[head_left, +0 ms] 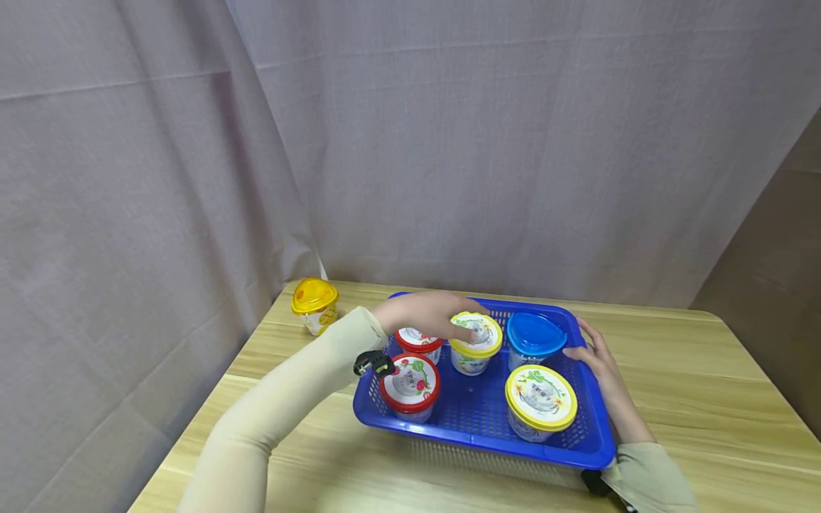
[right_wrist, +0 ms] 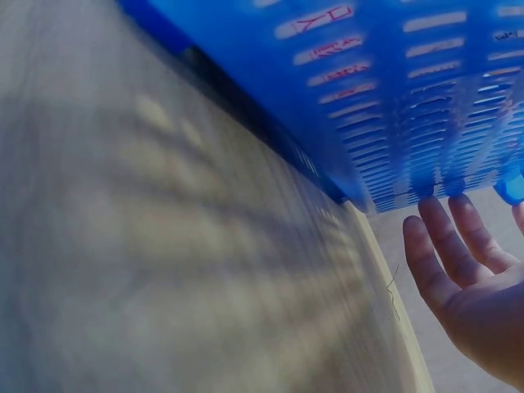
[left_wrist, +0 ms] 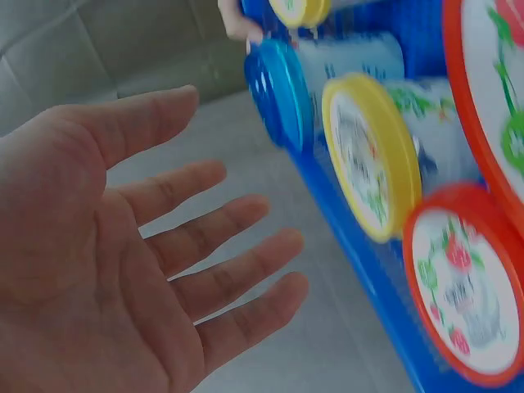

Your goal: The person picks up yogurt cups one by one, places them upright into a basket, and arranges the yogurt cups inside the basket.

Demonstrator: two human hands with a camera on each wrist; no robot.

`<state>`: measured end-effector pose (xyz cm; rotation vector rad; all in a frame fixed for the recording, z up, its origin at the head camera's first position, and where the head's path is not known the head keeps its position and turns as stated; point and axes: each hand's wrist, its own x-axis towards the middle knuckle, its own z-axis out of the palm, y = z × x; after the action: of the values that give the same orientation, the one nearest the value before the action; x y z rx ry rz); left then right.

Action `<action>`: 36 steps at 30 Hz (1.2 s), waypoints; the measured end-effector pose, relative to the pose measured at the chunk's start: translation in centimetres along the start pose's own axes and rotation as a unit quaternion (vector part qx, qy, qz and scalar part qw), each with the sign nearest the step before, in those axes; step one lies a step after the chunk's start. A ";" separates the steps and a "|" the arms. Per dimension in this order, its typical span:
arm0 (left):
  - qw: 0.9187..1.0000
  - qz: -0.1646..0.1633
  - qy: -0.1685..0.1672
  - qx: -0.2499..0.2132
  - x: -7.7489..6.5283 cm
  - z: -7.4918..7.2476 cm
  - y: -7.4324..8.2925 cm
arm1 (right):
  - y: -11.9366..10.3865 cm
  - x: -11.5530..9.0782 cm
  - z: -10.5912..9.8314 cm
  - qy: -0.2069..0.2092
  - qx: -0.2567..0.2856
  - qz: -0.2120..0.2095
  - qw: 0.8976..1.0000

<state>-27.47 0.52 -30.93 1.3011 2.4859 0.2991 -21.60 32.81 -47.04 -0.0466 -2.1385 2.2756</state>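
Observation:
A blue plastic basket (head_left: 471,445) holds several lidded cups. My left hand (head_left: 426,313) reaches over its back left part, fingers extended above a yellow-lidded cup (head_left: 471,365). In the left wrist view the left hand (left_wrist: 106,246) shows a bare palm with spread fingers, apart from the cups. Two red-lidded cups (head_left: 410,385) stand at the left. A blue-lidded cup (head_left: 535,335) and another yellow-lidded cup (head_left: 541,397) are at the right. My right hand (head_left: 606,374) holds the basket's right side, thumb over the rim and fingers outside, fingertips touching the slotted wall (right_wrist: 385,123).
On the wooden table (head_left: 699,385), a cup with an orange-yellow lid (head_left: 314,303) stands outside the basket at the back left. A grey cloth (head_left: 481,157) hangs behind the table. A darker cloth (head_left: 779,271) hangs on the right.

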 end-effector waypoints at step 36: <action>0.971 -0.162 0.157 -0.075 -15.4 -2.1 -12.7 | -0.1 0.0 0.6 0.011 -0.014 0.012 1.000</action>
<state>-29.63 -19.37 -30.34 0.8229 2.8176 0.6398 -21.58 32.24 -46.91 -0.0982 -2.1716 2.2476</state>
